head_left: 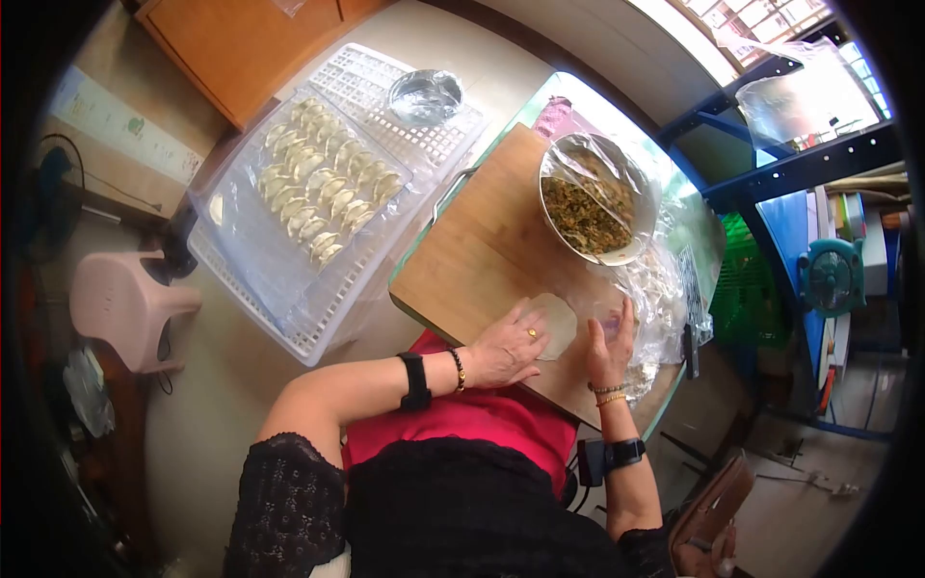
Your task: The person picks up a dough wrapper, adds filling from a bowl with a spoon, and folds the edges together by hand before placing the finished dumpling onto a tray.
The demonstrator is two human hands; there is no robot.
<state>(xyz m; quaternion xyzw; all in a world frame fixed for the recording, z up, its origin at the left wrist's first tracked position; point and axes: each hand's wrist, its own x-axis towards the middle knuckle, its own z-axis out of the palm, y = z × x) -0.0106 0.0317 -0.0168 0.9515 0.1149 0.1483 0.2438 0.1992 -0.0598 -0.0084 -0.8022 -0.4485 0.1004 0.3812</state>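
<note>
The left hand's [503, 350] loosely spread fingers overlap the dough wrapper's [562, 326] near edge. The right hand [608, 356], open, stands just beside it.

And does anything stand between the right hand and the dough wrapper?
Nothing visible does: only bare board separates the right hand from the dough wrapper; the left hand is at its other edge.

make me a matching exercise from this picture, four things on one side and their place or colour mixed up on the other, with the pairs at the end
1. round dough wrapper
2. filling
3. folded dumplings
4. stool

A. pink
B. lined up in rows
C. flat on the wooden board
D. inside a round bowl

Pairs: 1-C, 2-D, 3-B, 4-A
</note>
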